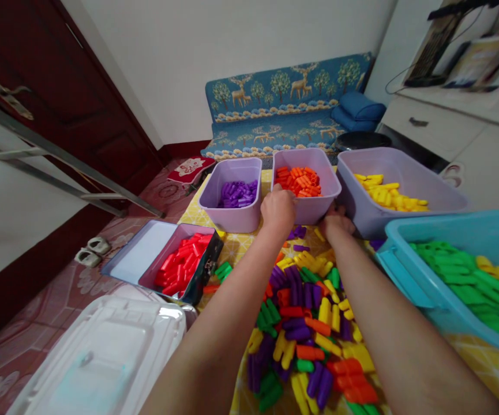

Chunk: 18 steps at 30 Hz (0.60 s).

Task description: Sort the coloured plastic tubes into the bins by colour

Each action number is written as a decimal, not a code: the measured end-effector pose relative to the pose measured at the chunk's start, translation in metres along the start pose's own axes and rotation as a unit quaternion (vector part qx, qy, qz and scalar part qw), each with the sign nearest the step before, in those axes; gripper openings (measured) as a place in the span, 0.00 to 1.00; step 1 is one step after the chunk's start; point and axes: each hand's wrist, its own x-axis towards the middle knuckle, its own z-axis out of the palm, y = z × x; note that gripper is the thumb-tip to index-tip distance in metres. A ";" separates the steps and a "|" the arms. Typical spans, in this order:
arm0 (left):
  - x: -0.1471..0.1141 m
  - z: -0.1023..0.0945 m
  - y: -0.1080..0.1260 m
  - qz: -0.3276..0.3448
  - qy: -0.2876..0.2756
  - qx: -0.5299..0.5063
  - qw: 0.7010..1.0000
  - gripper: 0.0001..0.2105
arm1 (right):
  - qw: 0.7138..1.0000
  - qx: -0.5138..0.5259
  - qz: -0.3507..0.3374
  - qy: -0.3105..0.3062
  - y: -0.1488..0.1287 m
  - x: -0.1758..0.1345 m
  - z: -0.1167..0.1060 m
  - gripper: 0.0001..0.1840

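A lilac plastic bin with orange pen-cap-like pieces stands between my two hands. My left hand is closed at its front left corner, near the rim, with the fingertips partly hidden. Lower down, at the bin's right side, my right hand has its fingers curled against the wall, in shadow beside the neighbouring bin. Below my hands, a mixed heap of purple, yellow, green, orange and red plastic pieces covers much of the yellow patterned tablecloth.
Left of the orange pieces is a lilac bin of purple ones; to the right are a larger bin of yellow ones and a blue bin of mostly green ones. A hinged box holds red pieces. A white lid lies front left.
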 end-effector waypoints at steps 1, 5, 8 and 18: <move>-0.002 0.000 0.000 -0.003 0.002 -0.014 1.000 0.11 | 1.000 -0.005 0.012 -0.002 0.000 -0.006 -0.001 0.29; -0.022 0.003 0.001 0.000 0.062 -0.105 0.993 0.15 | 0.999 -0.019 0.028 -0.016 0.003 -0.037 -0.009 0.25; -0.047 0.006 -0.003 0.029 0.093 -0.163 0.982 0.16 | 0.999 -0.024 -0.010 -0.022 0.008 -0.062 -0.015 0.21; -0.113 0.007 -0.031 0.057 -0.056 -0.231 0.970 0.17 | 0.911 0.223 -0.322 -0.130 0.021 -0.098 -0.024 0.17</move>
